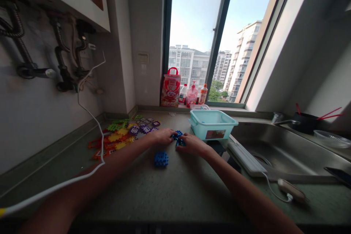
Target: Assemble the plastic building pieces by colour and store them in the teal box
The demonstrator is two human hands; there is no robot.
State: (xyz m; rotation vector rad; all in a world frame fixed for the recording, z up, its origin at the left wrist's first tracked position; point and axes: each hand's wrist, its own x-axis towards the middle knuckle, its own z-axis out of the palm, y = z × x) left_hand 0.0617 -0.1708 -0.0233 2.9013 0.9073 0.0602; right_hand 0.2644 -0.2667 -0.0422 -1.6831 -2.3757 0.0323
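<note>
Countertop (192,197): grey-green; clock centred on left hand (165,136) and right hand (194,144). Steel sink (274,142): set at 3 o'clock. Tub (197,131): pale turquoise, open-topped, placed at 2 o'clock. Loose plastic pieces (116,137), green, yellow, orange, purple: spread at 9 o'clock. White power strip (245,159): laid between tub and sink, 4 o'clock. Blue block (161,159): seated at 7 o'clock, untouched. Blue pieces (179,134): held at centre, clamped by fingers of both hands.

Two hands (165,136), perhaps two held pieces (179,133), one blue block (161,159), one tub (196,127).
</note>
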